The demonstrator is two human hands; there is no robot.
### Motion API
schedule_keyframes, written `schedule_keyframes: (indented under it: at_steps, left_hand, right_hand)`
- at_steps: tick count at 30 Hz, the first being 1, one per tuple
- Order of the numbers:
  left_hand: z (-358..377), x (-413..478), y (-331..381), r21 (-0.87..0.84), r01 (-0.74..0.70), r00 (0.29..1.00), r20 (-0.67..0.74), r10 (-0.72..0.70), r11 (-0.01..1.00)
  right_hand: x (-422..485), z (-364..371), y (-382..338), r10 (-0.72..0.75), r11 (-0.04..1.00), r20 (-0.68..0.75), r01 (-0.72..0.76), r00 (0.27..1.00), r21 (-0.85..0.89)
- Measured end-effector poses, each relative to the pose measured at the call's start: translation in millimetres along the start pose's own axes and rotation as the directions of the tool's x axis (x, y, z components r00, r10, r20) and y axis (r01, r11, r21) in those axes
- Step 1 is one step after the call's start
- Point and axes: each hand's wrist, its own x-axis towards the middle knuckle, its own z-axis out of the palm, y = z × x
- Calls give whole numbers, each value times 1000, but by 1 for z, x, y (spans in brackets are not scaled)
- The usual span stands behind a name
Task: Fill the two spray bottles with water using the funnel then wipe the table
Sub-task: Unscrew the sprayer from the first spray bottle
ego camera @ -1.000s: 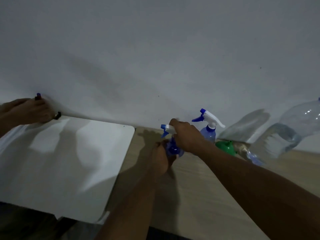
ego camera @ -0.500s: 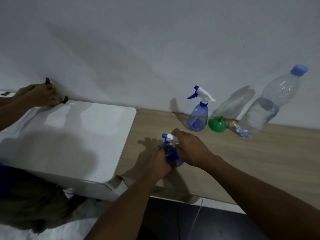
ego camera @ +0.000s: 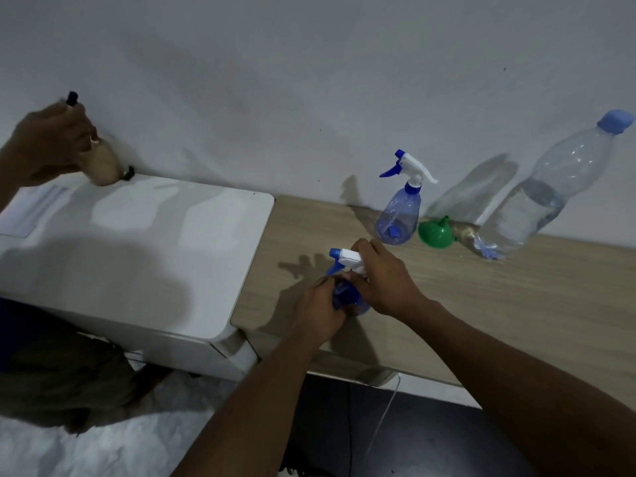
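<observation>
While steadying the near spray bottle (ego camera: 347,297) on the desk (ego camera: 516,304), left hand (ego camera: 320,309) gripping its body, right hand (ego camera: 385,280) closing on the trigger head (ego camera: 347,259). Right of it: second spray bottle (ego camera: 401,210), funnel (ego camera: 437,232), water bottle (ego camera: 547,187). Twisting hard, likely tipping it.

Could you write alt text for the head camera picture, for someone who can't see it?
A person's left hand grips the body of a small blue spray bottle on a wooden table while the right hand holds its white trigger head. Behind stand a second spray bottle, a green funnel and a large water bottle, against the wall. Another person's hand is at far left.
</observation>
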Motion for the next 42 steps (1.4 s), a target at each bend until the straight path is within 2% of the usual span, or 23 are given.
schedule_keyframes:
  at_steps: [5, 7, 10, 12, 15, 19, 24, 28, 32, 37, 42]
  left_hand:
    - [-3, -2, -1, -31, -46, 999, -21, 46, 998]
    - [-3, -3, 0, -39, -66, 998, -12, 66, 997]
    - [0, -4, 1, 4, -68, 997, -23, 68, 998]
    - [1, -4, 0, 15, -72, 997, -25, 72, 997]
    - [1, -4, 0, 13, -68, 997, -30, 69, 998]
    - [3, -4, 2, 29, -58, 998, -37, 59, 998]
    - [6, -5, 2, 9, -40, 999, -36, 41, 999]
    - [7, -5, 3, 5, -53, 998, -35, 54, 999]
    - [10, -7, 1, 12, -55, 997, -62, 56, 998]
    - [9, -6, 1, 24, -45, 997, -63, 46, 999]
    - [10, -7, 1, 27, -53, 996, -69, 54, 998]
  right_hand:
    - [-1, -8, 0, -35, 992, 87, 25, 996, 120]
    - [0, -10, 5, -6, 997, 119, -3, 993, 76]
    - [-2, -4, 5, 23, 1000, 41, -23, 999, 3]
    - [-5, 1, 2, 10, 999, 11, -11, 1000, 48]
    - [-10, 0, 4, -30, 992, 41, 25, 999, 125]
    - [-12, 0, 7, 37, 997, 23, -38, 999, 70]
    - [-12, -1, 10, -19, 995, 76, 12, 997, 100]
    - [-11, 1, 11, 56, 998, 39, -57, 998, 18]
    - [-16, 2, 12, 20, 995, 33, -23, 999, 94]
    - [-13, 1, 12, 56, 998, -1, -56, 998, -41]
    - [-16, 1, 12, 4, 999, 29, -5, 1000, 54]
